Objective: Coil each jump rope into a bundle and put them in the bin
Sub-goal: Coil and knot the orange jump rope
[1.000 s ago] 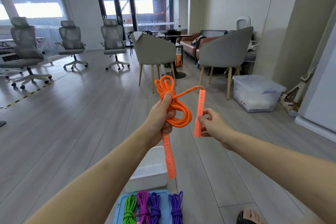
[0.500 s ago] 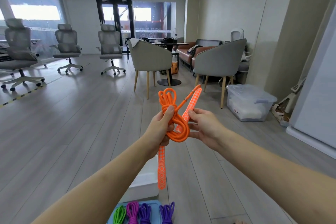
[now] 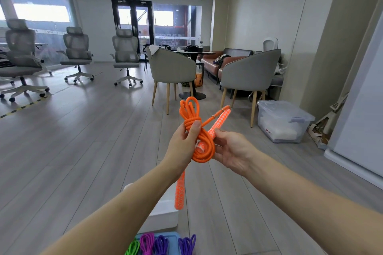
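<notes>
Orange braided cord, the orange jump rope point(image 3: 196, 136) with its white-patterned handles, is the landmark in the single head view: it hangs as a knotted bundle in mid-air above the grey wood-plank floor point(image 3: 83, 141), held out in front of the person.

The left hand point(image 3: 183, 147) wraps its grip round the waist of the bundle, thumb pressed over the wound turns, with loops standing above the fist and one patterned handle point(image 3: 179, 192) dangling straight below it. The right hand point(image 3: 232, 152), just right of the bundle, pinches the second handle point(image 3: 219, 122), whose far end points up and away to the right.

A second ago that second handle hung clear of the bundle, held upright at the end of a taut span of cord. It has since been swung in and tilted, and its lower end now pokes into the bottom loop. This looks like the tuck that locks the coil, so the bundle seems nearly finished.

Directly below the orange rope, at the bottom edge of the view, lies a blue tray-like bin point(image 3: 173, 240), already holding green point(image 3: 132, 247), magenta point(image 3: 146, 243) and purple coiled ropes point(image 3: 162, 244); another purple coil point(image 3: 186, 244) sits beside it. A white box point(image 3: 163, 215) stands just beyond.
</notes>
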The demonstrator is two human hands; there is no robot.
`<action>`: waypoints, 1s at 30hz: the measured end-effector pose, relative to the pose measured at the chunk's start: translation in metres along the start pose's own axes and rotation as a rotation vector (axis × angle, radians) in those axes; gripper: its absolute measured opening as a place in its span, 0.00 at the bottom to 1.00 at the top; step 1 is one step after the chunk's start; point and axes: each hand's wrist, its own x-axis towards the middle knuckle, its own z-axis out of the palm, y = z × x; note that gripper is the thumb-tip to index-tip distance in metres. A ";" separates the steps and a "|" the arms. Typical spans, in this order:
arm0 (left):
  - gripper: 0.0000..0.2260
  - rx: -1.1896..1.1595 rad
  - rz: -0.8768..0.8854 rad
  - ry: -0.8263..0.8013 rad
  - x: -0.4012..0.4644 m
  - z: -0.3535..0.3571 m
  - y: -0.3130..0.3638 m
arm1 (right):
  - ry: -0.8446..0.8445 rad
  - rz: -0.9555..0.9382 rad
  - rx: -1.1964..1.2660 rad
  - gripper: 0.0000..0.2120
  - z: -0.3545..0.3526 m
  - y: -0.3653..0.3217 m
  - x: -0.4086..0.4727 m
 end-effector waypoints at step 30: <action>0.12 0.009 0.155 -0.048 0.000 -0.006 0.009 | -0.074 0.173 0.248 0.11 0.014 -0.004 -0.020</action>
